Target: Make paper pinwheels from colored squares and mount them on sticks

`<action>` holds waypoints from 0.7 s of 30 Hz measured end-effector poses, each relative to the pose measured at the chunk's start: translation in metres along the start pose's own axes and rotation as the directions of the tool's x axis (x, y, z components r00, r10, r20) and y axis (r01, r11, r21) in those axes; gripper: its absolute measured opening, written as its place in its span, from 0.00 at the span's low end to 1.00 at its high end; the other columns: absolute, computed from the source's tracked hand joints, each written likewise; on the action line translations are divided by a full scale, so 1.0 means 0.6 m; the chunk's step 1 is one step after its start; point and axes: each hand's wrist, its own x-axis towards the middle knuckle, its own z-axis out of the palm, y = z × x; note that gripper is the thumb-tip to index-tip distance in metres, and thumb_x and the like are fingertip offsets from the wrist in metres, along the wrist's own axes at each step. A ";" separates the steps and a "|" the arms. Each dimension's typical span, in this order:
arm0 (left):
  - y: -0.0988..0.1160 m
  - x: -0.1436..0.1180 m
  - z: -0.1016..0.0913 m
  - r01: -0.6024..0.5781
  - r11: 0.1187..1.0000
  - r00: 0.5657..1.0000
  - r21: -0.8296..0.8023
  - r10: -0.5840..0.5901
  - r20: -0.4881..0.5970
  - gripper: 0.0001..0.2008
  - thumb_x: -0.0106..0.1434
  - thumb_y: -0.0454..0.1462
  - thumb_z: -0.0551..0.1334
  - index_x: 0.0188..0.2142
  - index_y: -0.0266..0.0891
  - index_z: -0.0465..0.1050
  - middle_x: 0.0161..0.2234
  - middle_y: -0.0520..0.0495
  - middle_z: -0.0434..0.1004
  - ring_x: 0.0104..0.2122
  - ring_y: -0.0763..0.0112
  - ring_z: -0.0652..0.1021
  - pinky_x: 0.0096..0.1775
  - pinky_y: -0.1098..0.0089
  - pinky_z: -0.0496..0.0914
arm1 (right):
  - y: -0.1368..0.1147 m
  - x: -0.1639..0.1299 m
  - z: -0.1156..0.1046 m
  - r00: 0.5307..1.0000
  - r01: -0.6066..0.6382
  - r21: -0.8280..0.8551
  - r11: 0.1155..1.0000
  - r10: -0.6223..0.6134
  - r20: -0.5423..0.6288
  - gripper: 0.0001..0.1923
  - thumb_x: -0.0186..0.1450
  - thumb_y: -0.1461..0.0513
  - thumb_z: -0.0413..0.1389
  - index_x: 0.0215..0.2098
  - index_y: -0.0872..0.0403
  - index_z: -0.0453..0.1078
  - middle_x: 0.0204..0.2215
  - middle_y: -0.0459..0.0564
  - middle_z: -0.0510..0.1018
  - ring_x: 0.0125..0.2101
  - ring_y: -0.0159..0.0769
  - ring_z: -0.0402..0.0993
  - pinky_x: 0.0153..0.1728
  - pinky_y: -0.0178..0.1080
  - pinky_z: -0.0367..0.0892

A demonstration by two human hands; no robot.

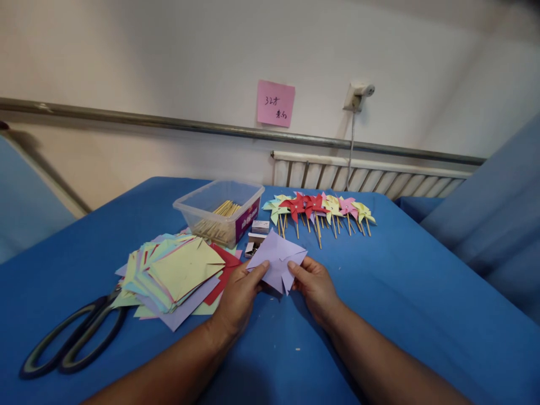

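Note:
Both of my hands hold a lilac paper square [276, 257] with cut corners just above the blue table [400, 292]. My left hand [238, 298] pinches its left edge, thumb on top. My right hand [314, 284] grips its lower right edge. A row of finished paper pinwheels [320, 209] on wooden sticks, in green, red, yellow and pink, lies behind the paper. To the left lies a loose pile of coloured paper squares [177, 273].
A clear plastic box [219, 211] holds wooden sticks. A small pin box [258, 233] sits beside it. Large black-handled scissors [73, 337] lie at the front left. A pink note [275, 103] is stuck on the wall above a radiator [363, 177].

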 end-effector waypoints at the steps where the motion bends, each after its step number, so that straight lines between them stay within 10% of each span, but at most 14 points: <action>1: -0.001 0.000 0.000 0.002 1.000 1.000 0.005 -0.002 -0.002 0.13 0.54 0.43 0.65 0.28 0.32 0.76 0.28 0.42 0.79 0.28 0.65 0.76 0.33 0.67 0.70 | 0.000 0.000 0.000 1.000 0.000 -0.002 1.000 0.000 0.000 0.15 0.53 0.54 0.64 0.32 0.57 0.75 0.20 0.45 0.74 0.17 0.26 0.60 0.20 0.32 0.55; 21: -0.005 0.009 -0.013 0.127 0.992 0.991 0.026 -0.126 -0.031 0.18 0.50 0.39 0.70 0.39 0.33 0.74 0.30 0.42 0.81 0.27 0.64 0.78 0.33 0.66 0.72 | 0.001 0.006 -0.020 0.992 0.071 -0.271 0.960 -0.039 0.122 0.08 0.54 0.58 0.61 0.29 0.55 0.72 0.23 0.45 0.76 0.24 0.34 0.70 0.27 0.36 0.64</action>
